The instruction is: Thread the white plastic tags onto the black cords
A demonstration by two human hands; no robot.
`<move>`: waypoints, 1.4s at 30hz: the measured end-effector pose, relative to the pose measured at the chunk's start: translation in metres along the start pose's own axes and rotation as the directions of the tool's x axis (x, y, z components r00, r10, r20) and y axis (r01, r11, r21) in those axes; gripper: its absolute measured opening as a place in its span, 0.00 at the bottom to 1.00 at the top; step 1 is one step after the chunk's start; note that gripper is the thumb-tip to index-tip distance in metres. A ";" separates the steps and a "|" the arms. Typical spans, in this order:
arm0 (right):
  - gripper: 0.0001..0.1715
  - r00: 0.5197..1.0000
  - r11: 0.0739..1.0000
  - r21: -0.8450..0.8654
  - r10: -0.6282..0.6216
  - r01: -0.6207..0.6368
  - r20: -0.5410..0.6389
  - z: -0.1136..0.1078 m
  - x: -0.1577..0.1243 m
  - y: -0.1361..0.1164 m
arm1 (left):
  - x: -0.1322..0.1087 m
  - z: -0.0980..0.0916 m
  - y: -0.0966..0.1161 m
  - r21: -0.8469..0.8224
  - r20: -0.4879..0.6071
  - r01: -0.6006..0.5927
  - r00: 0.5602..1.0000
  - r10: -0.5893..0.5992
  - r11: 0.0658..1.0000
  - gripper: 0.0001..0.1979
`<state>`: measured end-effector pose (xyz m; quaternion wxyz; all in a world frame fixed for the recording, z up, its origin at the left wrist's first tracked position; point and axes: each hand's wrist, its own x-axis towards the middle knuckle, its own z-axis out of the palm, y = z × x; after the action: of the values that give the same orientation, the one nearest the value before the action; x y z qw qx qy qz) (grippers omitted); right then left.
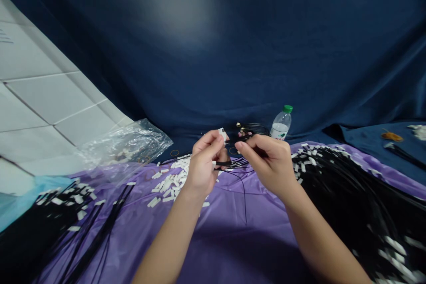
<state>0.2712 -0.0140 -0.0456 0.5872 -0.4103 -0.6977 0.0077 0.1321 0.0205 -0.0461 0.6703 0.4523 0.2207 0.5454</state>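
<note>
My left hand (207,159) pinches a small white connector housing (222,133) between thumb and forefinger. Facing it from the right, my right hand (266,155) is closed on thin black wires (237,140) whose ends point toward the housing. Whether a wire end sits inside the housing is too small to tell. More black wires (234,165) run between the two hands, and one loose strand (245,199) hangs below them. Behind and below my left hand lies a pile of loose white connector housings (169,182) on the purple cloth (229,226).
Bundles of black wires with white connectors lie at the right (346,191) and left (49,217). A green-capped bottle (281,124) stands behind my right hand. A clear plastic bag (129,142) rests at the back left, by white tiles (43,75). A dark blue cloth (233,53) hangs behind.
</note>
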 end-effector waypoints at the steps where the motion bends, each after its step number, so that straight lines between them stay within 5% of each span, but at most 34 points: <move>1: 0.17 1.000 1.000 -0.003 0.004 -0.004 -0.001 0.000 0.000 0.000 | 0.000 0.000 0.000 0.005 0.000 -0.001 1.000 0.001 1.000 0.07; 19: 0.02 0.960 0.943 -0.218 -0.272 0.251 -0.072 0.001 -0.005 0.005 | -0.002 0.004 0.005 0.059 -0.061 0.027 0.998 -0.023 0.998 0.08; 22: 0.04 0.984 0.980 -0.122 -0.164 0.154 -0.074 0.000 -0.003 0.002 | -0.003 0.005 0.005 0.068 -0.066 0.023 0.998 -0.018 0.997 0.08; 25: 0.09 0.991 0.986 0.124 0.122 -0.115 -0.048 -0.002 -0.001 -0.002 | 0.000 0.004 0.005 0.044 -0.111 0.015 0.994 -0.010 0.999 0.09; 28: 0.13 0.924 0.796 0.504 0.383 -0.334 0.007 -0.007 0.002 -0.001 | 0.005 0.000 0.006 -0.017 -0.176 0.006 0.984 -0.009 1.000 0.10; 31: 0.13 0.888 0.633 0.712 0.459 -0.304 -0.028 -0.013 0.006 0.001 | 0.010 -0.006 0.007 -0.095 -0.218 0.008 0.975 -0.029 0.995 0.12; 37: 0.21 0.880 0.625 0.760 0.446 -0.176 -0.162 -0.017 0.011 -0.002 | 0.017 -0.011 0.006 -0.238 -0.231 0.066 0.965 -0.122 0.969 0.11; 42: 0.15 0.895 0.637 0.770 0.369 -0.046 -0.251 -0.016 0.008 -0.005 | 0.018 -0.008 0.002 -0.248 -0.239 0.094 0.958 -0.155 0.964 0.11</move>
<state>0.2821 -0.0201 -0.0317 0.8230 -0.2052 -0.4491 0.2809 0.1300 0.0404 -0.0447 0.7178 0.2808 0.2679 0.5780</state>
